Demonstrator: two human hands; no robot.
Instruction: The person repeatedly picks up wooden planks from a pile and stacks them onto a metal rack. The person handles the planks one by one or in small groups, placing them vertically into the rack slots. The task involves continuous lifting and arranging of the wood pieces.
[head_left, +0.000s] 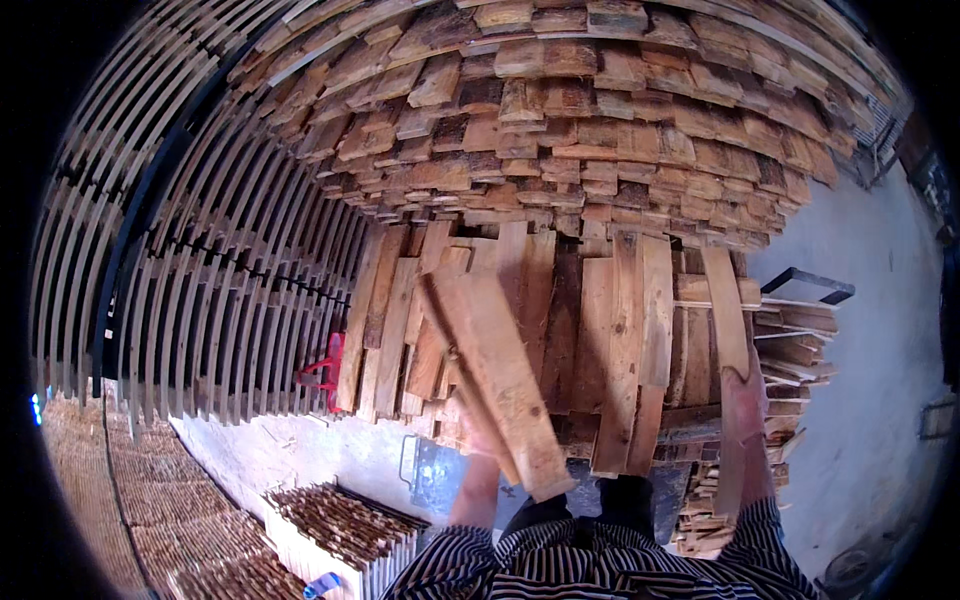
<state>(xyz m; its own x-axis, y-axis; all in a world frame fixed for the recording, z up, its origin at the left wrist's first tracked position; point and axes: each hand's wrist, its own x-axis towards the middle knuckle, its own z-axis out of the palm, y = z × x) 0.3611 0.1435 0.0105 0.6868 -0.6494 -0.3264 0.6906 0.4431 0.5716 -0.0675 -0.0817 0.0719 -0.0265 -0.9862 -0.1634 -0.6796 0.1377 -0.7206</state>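
My left hand (482, 436) is closed on a wide wooden board (505, 375), lifted and tilted over the pile, with a dark, rough edge along its left side. Most of the fingers are hidden behind it. On the right, my right hand (744, 408) grips a long narrow plank (727, 310) around its middle. Its far end reaches over the pile, and its near end comes down beside my forearm. Below both hands lie loose boards (625, 340) of mixed widths, most of them pointing away from me.
A tall stack of sawn boards (560, 130) rises at the far side. Slatted racks (230, 270) stand on the left, near a red plastic object (332, 370). At lower left is a white crate (310, 545) of upright slats. More planks (795, 340) lie to the right, above grey floor (855, 300).
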